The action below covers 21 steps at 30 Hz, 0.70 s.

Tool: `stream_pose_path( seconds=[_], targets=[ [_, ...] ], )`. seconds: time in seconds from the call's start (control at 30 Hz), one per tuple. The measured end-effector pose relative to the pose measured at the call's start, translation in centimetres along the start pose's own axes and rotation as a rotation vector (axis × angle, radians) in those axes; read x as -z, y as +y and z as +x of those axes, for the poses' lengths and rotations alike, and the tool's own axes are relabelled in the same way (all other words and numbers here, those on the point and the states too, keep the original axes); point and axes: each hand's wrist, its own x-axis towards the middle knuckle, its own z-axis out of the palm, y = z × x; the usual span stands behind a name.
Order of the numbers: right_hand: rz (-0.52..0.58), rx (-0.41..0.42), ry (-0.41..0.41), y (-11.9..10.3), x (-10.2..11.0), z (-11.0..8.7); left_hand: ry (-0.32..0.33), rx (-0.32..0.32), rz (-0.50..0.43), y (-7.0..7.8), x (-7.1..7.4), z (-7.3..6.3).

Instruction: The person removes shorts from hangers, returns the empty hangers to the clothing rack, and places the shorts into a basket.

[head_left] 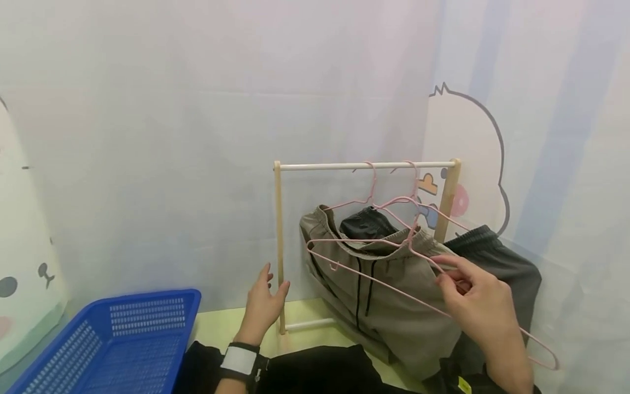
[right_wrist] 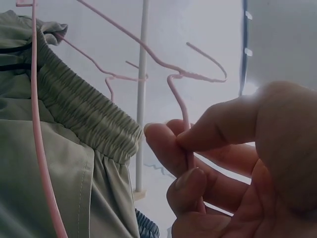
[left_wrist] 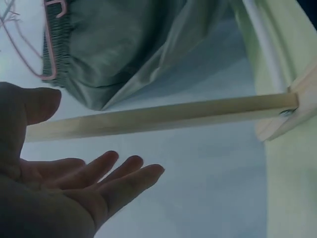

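My right hand [head_left: 479, 301] pinches one shoulder of a bare pink wire hanger [head_left: 379, 281], held in front of the rack with its hook pointing up. Behind it, khaki drawstring pants [head_left: 398, 306] hang by an elastic waistband from another pink hanger [head_left: 346, 204] on the small clothes rack [head_left: 315, 167]. Dark grey pants [head_left: 514, 268] hang farther right, partly hidden by the khaki pair. Fingers spread and holding nothing, my left hand [head_left: 263, 306] is beside the rack's left wooden post [head_left: 280, 241]. That post also crosses the left wrist view between thumb and fingers.
A blue plastic basket [head_left: 110, 302] with slotted walls stands at the left. Black cloth [head_left: 320, 369] lies along the near edge of the pale yellow tabletop [head_left: 216, 323]. Printed fabric walls [head_left: 221, 137] enclose the back and sides.
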Motion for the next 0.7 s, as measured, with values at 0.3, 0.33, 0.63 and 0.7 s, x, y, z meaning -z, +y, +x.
stream_pose_path(
  seconds=[0.3, 0.33, 0.63, 0.7],
  targets=[
    [-0.011, 0.029, -0.036, -0.9, -0.5, 0.0, 0.061, -0.084, -0.007, -1.6, -2.3, 0.8],
    [-0.012, 0.036, -0.032, -1.0, -0.5, 0.0, 0.068, -0.089, -0.002, -1.6, -2.3, 0.8],
    [-0.034, 0.101, 0.008, -1.3, -1.3, 0.0, 0.071, -0.063, 0.003, -1.4, -2.5, 1.1],
    [-0.044, 0.111, 0.03, -1.2, -1.7, 0.0, 0.062, -0.048, 0.015, -1.4, -2.6, 1.1]
  ],
)
